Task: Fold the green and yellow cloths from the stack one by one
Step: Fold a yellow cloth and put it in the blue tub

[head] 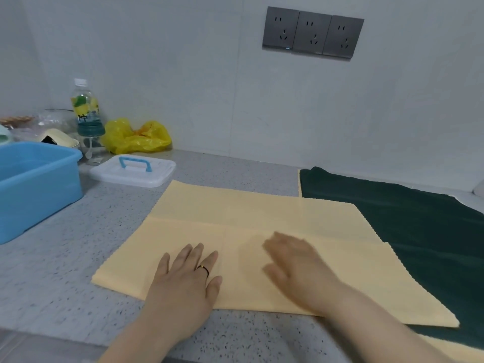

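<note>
Pressing left hand (pixel 188 279): palm down on the near left part of the yellow cloth (pixel 262 213), fingers straight and slightly spread; a dark ring (pixel 203 269) sits on one finger.
Right hand (pixel 296 263): blurred, fingers extended and held together over the cloth's near middle; contact with the fabric cannot be told.
Yellow cloth: spread flat on the speckled grey countertop (pixel 78 271), crossed by two crease lines; its right edge overlaps the neighbouring stack.
Dark green cloth (pixel 419 226): lies flat to the right, on top of the stack.
Second yellow cloth (pixel 461 349): beneath the green one, showing only along the edges.
Blue plastic tub (pixel 36 179): left side of the counter.
White lid with blue handle (pixel 133 170): just beside the tub, beyond the cloth's far left corner.
Drink bottle (pixel 87 108): upright behind the tub.
Yellow plastic bag (pixel 136 137): crumpled against the wall.
Wall sockets (pixel 313 32): three grey plates in a row, high on the wall.
</note>
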